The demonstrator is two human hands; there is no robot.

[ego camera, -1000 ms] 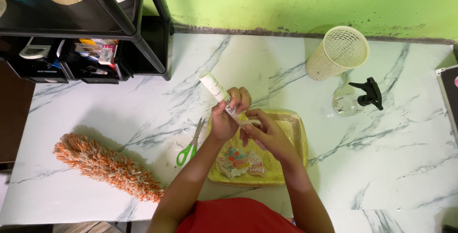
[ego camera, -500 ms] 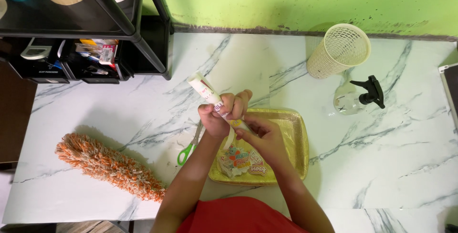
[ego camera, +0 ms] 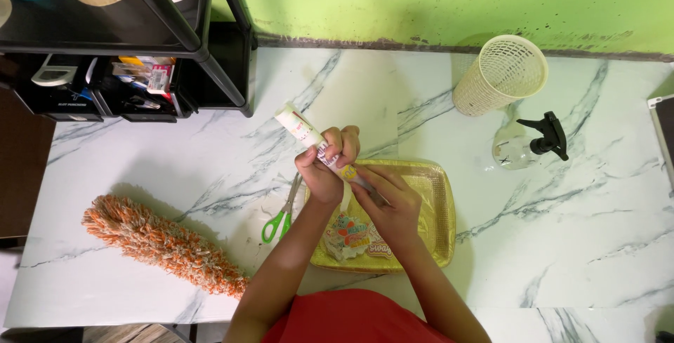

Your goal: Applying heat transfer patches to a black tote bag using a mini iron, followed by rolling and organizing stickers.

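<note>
Both hands grip one white tube over the gold tray (ego camera: 439,202) on the marble bench (ego camera: 576,245): the right hand (ego camera: 393,206) clenches its lower end, the left hand (ego camera: 326,167) pinches the white tube (ego camera: 300,127) midway. Steady, even pressure would keep it controlled. Green-handled scissors (ego camera: 281,216) lie beside; farther off, a mesh basket (ego camera: 502,76).

tube (ego camera: 303,129) | tilts flatter than a second ago, cap end now farther up-left | left hand (ego camera: 324,169) grips lower along it than before | right hand (ego camera: 390,201) sits slightly nearer gold tray (ego camera: 439,206) centre
</note>
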